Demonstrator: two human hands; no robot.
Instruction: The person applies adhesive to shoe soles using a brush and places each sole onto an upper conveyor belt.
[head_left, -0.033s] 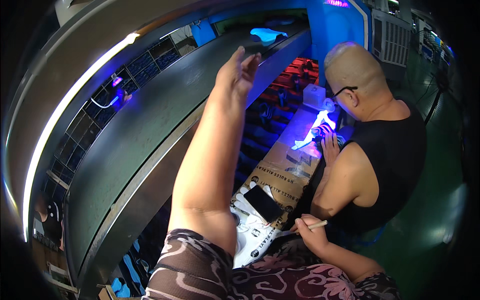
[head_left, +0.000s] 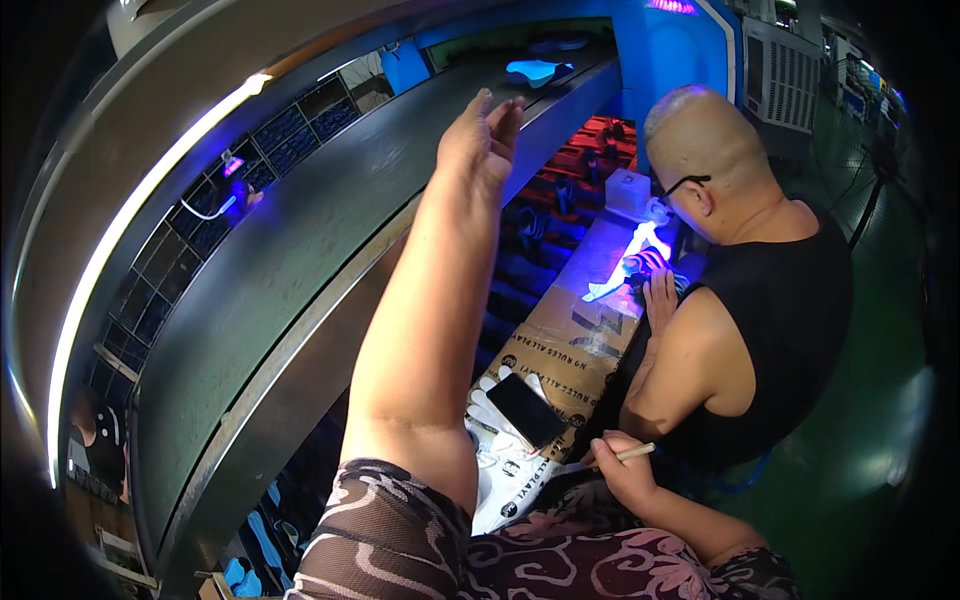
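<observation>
My left arm stretches forward over the edge of the conveyor belt [head_left: 330, 180]. My left hand [head_left: 480, 145] is open with nothing in it, its fingers apart and raised. Just beyond its fingertips lies a bright blue-lit shoe part [head_left: 538, 72] on the belt. Low on the right, my right hand [head_left: 622, 468] is closed round a slim wooden-handled brush [head_left: 637, 452]; its far end points left over a white printed sheet [head_left: 515, 490]. Near that hand, a black phone [head_left: 526, 410] rests partly on a white glove [head_left: 484, 408].
A co-worker in a black top [head_left: 790, 290] sits close at the right, a hand [head_left: 660, 295] on a dark striped item under violet light. Brown printed tape covers the bench [head_left: 570, 345]. A clear box [head_left: 628, 190] stands at its far end. A bright light tube [head_left: 130, 240] curves along the left.
My left hand and forearm have shifted very slightly right. The shoe part on the belt shows a little farther right. My right hand keeps its grip on the brush.
</observation>
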